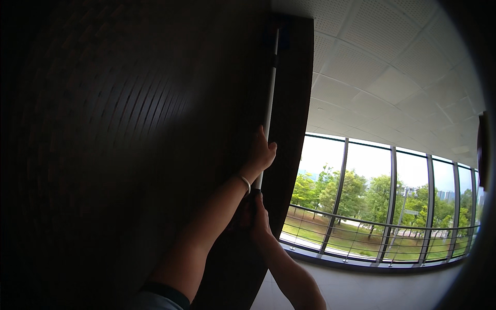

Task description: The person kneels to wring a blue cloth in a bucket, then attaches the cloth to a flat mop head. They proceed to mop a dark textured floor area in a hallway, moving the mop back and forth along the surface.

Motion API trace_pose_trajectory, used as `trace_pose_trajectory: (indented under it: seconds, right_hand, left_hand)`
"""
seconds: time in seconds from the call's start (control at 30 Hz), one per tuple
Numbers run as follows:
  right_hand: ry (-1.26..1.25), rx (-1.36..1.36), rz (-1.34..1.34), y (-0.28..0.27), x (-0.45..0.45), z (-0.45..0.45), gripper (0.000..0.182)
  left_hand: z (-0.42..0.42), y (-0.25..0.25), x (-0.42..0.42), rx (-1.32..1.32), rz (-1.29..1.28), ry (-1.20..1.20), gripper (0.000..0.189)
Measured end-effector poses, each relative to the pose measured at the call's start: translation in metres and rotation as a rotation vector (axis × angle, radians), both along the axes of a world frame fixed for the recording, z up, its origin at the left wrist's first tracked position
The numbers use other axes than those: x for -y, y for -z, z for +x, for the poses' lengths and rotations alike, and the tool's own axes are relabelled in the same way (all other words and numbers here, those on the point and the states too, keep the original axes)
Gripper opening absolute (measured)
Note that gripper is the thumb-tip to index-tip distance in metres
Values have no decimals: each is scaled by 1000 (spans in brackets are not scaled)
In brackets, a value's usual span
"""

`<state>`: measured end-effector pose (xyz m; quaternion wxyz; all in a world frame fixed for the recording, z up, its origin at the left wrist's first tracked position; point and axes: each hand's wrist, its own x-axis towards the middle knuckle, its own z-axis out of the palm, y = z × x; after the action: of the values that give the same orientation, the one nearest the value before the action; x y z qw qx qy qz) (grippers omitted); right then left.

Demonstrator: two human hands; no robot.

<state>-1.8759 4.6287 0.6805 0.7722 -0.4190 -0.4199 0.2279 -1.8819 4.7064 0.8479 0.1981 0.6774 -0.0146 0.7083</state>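
A telescopic pole (271, 97) of pale metal rises along a dark wall panel (232, 97). Its upper end meets a dark, flat head (277, 33) near the top of the panel; the head's outline is hard to make out in the shade. My left hand (265, 152), with a pale bangle (246, 186) at its wrist, is wrapped around the middle of the pole. Lower down, my right hand (260, 217) holds the dark grip at the pole's lower part, its fingers partly hidden in shadow.
On the left, the dark wall has narrow slots (143, 100). A perforated panel ceiling (372, 58) spans the upper right. Beyond the panel's edge stand tall windows (364, 186) with a metal railing (360, 220) before them, above a pale floor (348, 286).
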Motion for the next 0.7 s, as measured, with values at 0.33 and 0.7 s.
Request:
trace_pose_trajectory:
  seconds: [0.33,0.7]
  right_hand:
    - [92,-30,-76,109,51,10,53]
    - [275,-84,-110,208,138,-8,58]
  left_hand:
    - [32,20,-4,-83,-230,380,54]
    - [44,103,72,-78,-319,761,28]
